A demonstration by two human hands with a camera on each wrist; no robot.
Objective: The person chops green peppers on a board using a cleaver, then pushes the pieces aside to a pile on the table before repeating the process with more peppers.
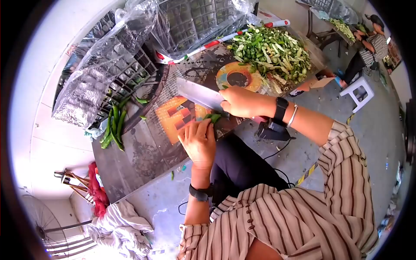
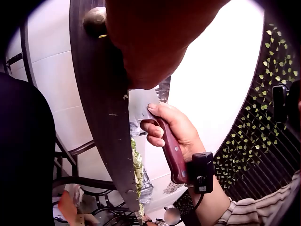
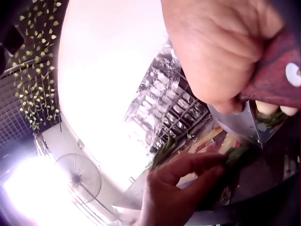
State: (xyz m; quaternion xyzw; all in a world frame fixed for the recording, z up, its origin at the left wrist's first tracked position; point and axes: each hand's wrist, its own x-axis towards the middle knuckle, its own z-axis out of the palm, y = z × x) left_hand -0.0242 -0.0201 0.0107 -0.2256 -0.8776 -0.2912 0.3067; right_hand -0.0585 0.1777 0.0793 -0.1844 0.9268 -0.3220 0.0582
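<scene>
Two-handed, apparently cuts green pepper [image 1: 215, 117] by the near edge of the surface [image 1: 130, 167] — pinching it in the left hand [image 1: 199, 141] with nearly closed fingers, curling the right hand [image 1: 245, 102] round the knife [image 1: 199, 93] — and likely needs fingertips clear next.

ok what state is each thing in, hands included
left hand: fingers pinching green pepper
right hand: fingers curled round knife handle
knife blade: bare, held above table
peppers at table's left: whole
heaped peppers: cut up
fan: upright, can't tell if running
</scene>
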